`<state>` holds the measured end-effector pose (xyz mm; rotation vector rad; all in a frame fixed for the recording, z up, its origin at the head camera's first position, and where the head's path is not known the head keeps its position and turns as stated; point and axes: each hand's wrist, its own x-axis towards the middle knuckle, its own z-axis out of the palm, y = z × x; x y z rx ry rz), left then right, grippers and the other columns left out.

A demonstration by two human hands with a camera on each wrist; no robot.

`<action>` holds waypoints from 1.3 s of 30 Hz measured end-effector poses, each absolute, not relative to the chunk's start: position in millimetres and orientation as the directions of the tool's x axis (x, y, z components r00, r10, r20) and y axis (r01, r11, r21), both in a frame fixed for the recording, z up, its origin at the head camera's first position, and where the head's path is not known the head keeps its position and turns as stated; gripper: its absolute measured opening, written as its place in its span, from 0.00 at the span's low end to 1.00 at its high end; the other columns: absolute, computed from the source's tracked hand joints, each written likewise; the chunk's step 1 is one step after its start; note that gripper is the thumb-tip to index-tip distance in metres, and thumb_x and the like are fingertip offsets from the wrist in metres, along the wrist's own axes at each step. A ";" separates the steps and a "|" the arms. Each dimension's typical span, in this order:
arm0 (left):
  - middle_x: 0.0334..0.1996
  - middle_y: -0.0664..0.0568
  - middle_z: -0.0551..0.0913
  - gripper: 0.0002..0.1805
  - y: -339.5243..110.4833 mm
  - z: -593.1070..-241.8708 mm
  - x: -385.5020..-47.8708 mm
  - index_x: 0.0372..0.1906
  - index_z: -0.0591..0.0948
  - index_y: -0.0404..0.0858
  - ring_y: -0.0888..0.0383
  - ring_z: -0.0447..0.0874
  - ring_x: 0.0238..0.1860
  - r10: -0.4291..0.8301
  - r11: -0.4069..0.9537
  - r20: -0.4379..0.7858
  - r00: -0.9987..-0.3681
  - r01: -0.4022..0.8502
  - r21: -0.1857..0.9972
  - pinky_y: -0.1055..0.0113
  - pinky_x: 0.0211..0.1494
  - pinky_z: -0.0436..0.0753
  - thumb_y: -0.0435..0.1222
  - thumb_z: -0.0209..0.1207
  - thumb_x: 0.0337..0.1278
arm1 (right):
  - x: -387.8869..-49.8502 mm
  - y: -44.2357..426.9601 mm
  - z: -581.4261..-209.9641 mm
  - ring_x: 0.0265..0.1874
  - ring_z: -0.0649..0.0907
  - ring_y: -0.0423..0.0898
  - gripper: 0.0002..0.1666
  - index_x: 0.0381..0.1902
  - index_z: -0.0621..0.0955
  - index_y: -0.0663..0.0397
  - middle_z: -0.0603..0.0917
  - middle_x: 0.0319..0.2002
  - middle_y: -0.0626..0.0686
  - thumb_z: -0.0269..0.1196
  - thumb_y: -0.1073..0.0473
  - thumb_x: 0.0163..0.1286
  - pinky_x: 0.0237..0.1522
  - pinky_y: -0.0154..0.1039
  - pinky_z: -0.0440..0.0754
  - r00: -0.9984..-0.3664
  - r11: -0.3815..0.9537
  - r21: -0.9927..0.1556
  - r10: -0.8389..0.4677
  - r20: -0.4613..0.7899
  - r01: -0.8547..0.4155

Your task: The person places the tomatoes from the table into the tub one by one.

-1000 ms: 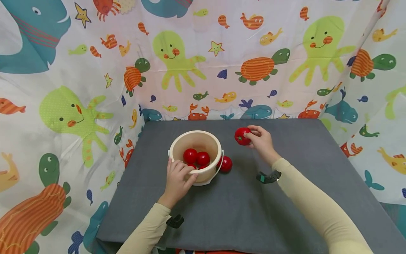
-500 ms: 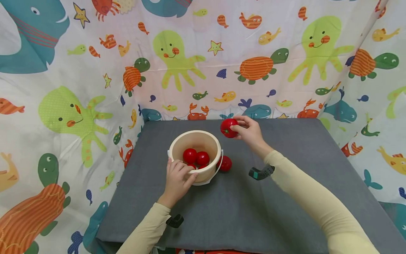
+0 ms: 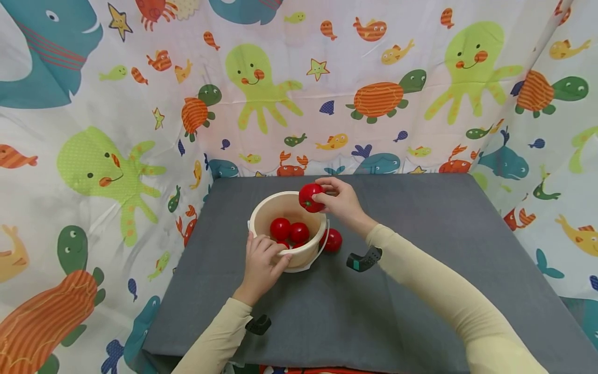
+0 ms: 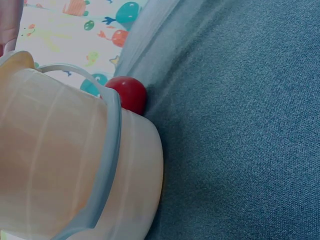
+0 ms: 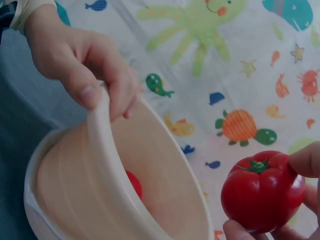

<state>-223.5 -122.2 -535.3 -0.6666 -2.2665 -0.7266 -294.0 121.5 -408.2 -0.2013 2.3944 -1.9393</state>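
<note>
My right hand pinches a red tomato with a green stem over the far right rim of a cream bucket. In the right wrist view that tomato sits between thumb and fingers, apart from the bucket. My left hand grips the bucket's near left rim, thumb outside and fingers over the edge, as the right wrist view shows. Several red tomatoes lie in the bucket, some partly hidden by the near rim and left hand. Another tomato rests on the table against the bucket's right side.
A grey cloth covers the table. The bucket's white handle hangs down on its right side. A curtain printed with sea animals stands behind the table and along both sides.
My right hand has carried its tomato leftward, from right of the bucket to above its rim. The left hand and bucket have stayed in place.
</note>
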 end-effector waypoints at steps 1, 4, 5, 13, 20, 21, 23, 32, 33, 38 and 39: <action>0.32 0.50 0.82 0.15 -122.4 -535.4 -223.7 0.35 0.88 0.43 0.46 0.77 0.48 0.260 0.717 0.708 -0.656 0.623 0.314 0.23 0.71 0.57 0.51 0.62 0.62 | -293.4 118.4 -409.2 0.61 0.81 0.61 0.27 0.66 0.76 0.54 0.80 0.62 0.63 0.66 0.59 0.69 0.50 0.55 0.87 -0.989 0.205 -0.976 -0.142 0.043 -0.072; 0.32 0.50 0.82 0.16 -122.9 -535.9 -224.3 0.35 0.88 0.43 0.46 0.77 0.48 0.261 0.719 0.703 -0.662 0.619 0.316 0.23 0.71 0.57 0.52 0.62 0.62 | -290.7 109.8 -410.9 0.60 0.82 0.61 0.27 0.65 0.77 0.53 0.80 0.62 0.62 0.66 0.59 0.69 0.50 0.57 0.87 -0.986 0.208 -0.975 -0.160 0.046 -0.079; 0.33 0.50 0.82 0.17 -123.1 -536.0 -224.4 0.36 0.88 0.43 0.46 0.77 0.49 0.261 0.719 0.702 -0.663 0.618 0.317 0.23 0.71 0.57 0.52 0.62 0.62 | -290.1 107.4 -411.3 0.60 0.82 0.60 0.27 0.65 0.77 0.53 0.81 0.62 0.62 0.66 0.59 0.69 0.50 0.56 0.87 -0.986 0.212 -0.974 -0.163 0.045 -0.079; 0.33 0.49 0.83 0.20 -123.3 -535.6 -224.7 0.36 0.88 0.43 0.47 0.77 0.48 0.261 0.716 0.706 -0.658 0.623 0.316 0.23 0.71 0.58 0.55 0.59 0.65 | -285.0 94.2 -413.4 0.56 0.83 0.59 0.27 0.65 0.77 0.52 0.81 0.61 0.60 0.66 0.58 0.68 0.46 0.47 0.89 -0.983 0.237 -0.970 -0.182 0.012 -0.055; 0.32 0.49 0.83 0.23 -123.1 -533.9 -224.9 0.36 0.88 0.42 0.42 0.79 0.47 0.258 0.711 0.716 -0.649 0.629 0.314 0.22 0.69 0.59 0.56 0.57 0.67 | -284.7 87.4 -422.4 0.54 0.83 0.57 0.25 0.63 0.79 0.49 0.82 0.59 0.60 0.67 0.58 0.68 0.44 0.45 0.90 -0.981 0.262 -0.964 -0.192 -0.016 -0.036; 0.33 0.49 0.83 0.24 -123.1 -534.0 -224.8 0.36 0.88 0.42 0.42 0.79 0.47 0.258 0.713 0.712 -0.652 0.626 0.315 0.22 0.70 0.58 0.58 0.55 0.68 | -284.8 86.6 -423.8 0.54 0.83 0.57 0.25 0.63 0.79 0.49 0.82 0.59 0.59 0.67 0.58 0.68 0.44 0.45 0.90 -0.981 0.268 -0.963 -0.191 -0.019 -0.033; 0.33 0.49 0.83 0.25 -122.9 -534.2 -224.9 0.36 0.88 0.43 0.43 0.79 0.48 0.258 0.717 0.708 -0.657 0.622 0.316 0.22 0.70 0.59 0.59 0.53 0.69 | -284.9 84.8 -426.3 0.54 0.83 0.57 0.26 0.63 0.79 0.49 0.82 0.58 0.59 0.67 0.58 0.68 0.45 0.47 0.90 -0.981 0.279 -0.960 -0.190 -0.027 -0.028; 0.32 0.49 0.82 0.15 -122.6 -536.9 -225.8 0.35 0.88 0.42 0.42 0.79 0.48 0.261 0.715 0.715 -0.649 0.627 0.308 0.22 0.69 0.59 0.50 0.63 0.61 | -281.2 80.5 -434.7 0.53 0.81 0.55 0.27 0.63 0.79 0.48 0.83 0.58 0.57 0.68 0.56 0.66 0.41 0.45 0.90 -0.976 0.324 -0.946 -0.215 -0.040 -0.032; 0.32 0.49 0.82 0.15 -122.6 -536.4 -225.7 0.34 0.88 0.42 0.42 0.79 0.48 0.261 0.712 0.719 -0.644 0.631 0.307 0.21 0.69 0.59 0.50 0.63 0.61 | -281.1 80.2 -435.4 0.52 0.82 0.55 0.27 0.63 0.79 0.49 0.83 0.58 0.58 0.68 0.56 0.66 0.41 0.44 0.90 -0.975 0.326 -0.945 -0.219 -0.041 -0.034; 0.32 0.49 0.82 0.15 -122.5 -535.9 -225.8 0.34 0.87 0.41 0.41 0.79 0.48 0.260 0.704 0.732 -0.630 0.642 0.304 0.20 0.68 0.59 0.50 0.63 0.61 | -280.8 78.6 -438.1 0.51 0.82 0.55 0.28 0.63 0.79 0.50 0.83 0.58 0.58 0.68 0.56 0.65 0.39 0.43 0.90 -0.973 0.337 -0.941 -0.228 -0.042 -0.039; 0.32 0.49 0.81 0.16 -122.4 -536.2 -225.9 0.34 0.87 0.41 0.41 0.78 0.48 0.259 0.703 0.732 -0.630 0.643 0.305 0.20 0.68 0.58 0.50 0.63 0.62 | -280.8 78.5 -438.3 0.51 0.82 0.55 0.27 0.62 0.80 0.49 0.83 0.58 0.58 0.68 0.56 0.64 0.39 0.43 0.90 -0.973 0.339 -0.940 -0.228 -0.040 -0.040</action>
